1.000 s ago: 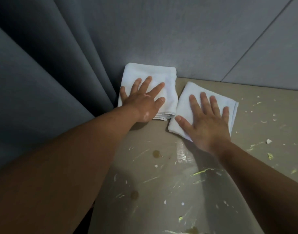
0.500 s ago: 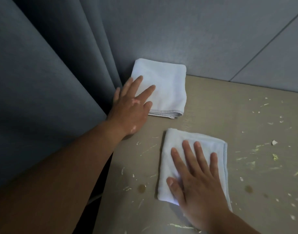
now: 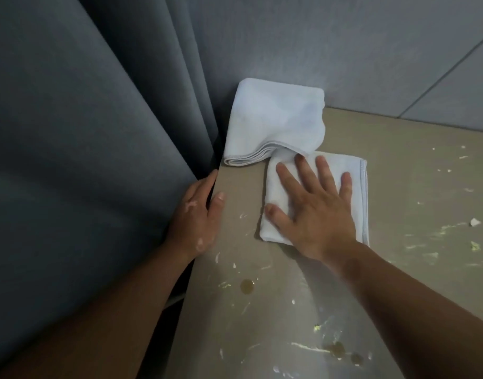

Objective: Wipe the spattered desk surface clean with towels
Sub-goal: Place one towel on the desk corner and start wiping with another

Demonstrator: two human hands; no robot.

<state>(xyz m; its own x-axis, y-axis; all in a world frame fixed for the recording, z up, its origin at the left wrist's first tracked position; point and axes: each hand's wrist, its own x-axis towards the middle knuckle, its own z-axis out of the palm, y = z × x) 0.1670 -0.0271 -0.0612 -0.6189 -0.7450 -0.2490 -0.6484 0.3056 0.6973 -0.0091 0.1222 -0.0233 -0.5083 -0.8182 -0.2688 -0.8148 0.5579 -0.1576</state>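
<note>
towel (image 3: 274,187) under the right hand (image 3: 316,212) has slid back up the desk (image 3: 399,269) and now touches the second towel (image 3: 273,121) in the far corner, fingers spread flat on it. left hand (image 3: 196,214) has left that corner towel, fingers together along the desk's edge. spatter (image 3: 247,286) nearer the person remains, so much wiping is probably left.

The left hand (image 3: 199,212) is hiding most of its fingers past the bench (image 3: 399,165) edge — the right hand (image 3: 316,209) is covering the nearer towel's (image 3: 273,192) middle.
</note>
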